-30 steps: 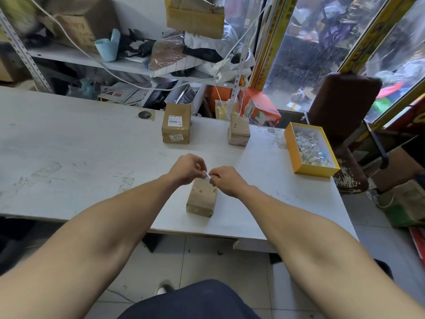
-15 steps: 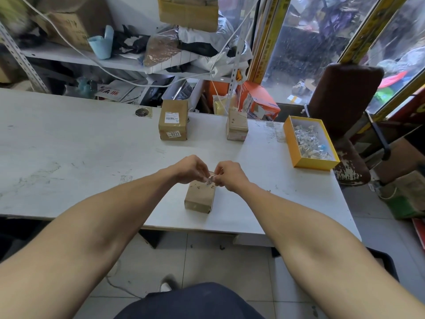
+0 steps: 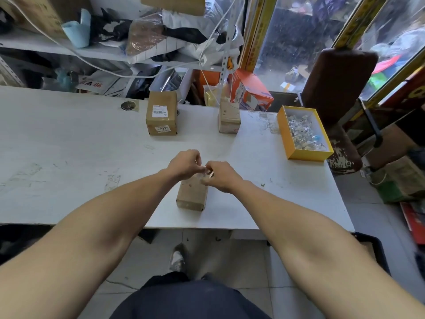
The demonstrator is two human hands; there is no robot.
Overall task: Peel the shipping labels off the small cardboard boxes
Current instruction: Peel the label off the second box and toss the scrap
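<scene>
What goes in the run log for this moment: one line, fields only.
step: peeling label | near box: under both hands | left hand, right hand: pinching label scrap | far labelled box: untouched | yellow tray: holds scraps

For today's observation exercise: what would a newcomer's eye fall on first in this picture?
Two bare forearms meet mid-table, where the left hand and right hand pinch something small over a plain cardboard box. Behind it stands a labelled box. At the table's right edge sits a bright yellow tray of crumpled scraps.
</scene>
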